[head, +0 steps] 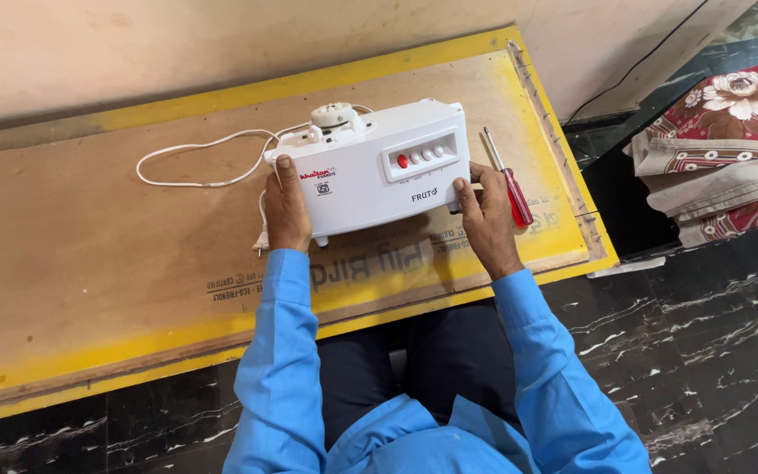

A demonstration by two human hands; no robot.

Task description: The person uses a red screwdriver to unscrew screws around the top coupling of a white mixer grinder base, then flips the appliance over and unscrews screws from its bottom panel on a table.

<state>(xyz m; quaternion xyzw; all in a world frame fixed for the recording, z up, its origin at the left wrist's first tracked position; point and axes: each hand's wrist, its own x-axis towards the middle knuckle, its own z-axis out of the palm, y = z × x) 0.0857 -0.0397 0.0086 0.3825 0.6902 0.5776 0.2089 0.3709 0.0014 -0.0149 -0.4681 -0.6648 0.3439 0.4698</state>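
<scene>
- Left hand (287,209) and right hand (487,218) clamp the white appliance (379,171) at its ends, fingers wrapped on it.
- Screwdriver (509,180) lies just beside the right hand.

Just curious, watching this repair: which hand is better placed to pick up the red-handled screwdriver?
Probably the right hand: it grips the white appliance at the end where the screwdriver lies, right beside it. The left hand holds the far end.
</scene>
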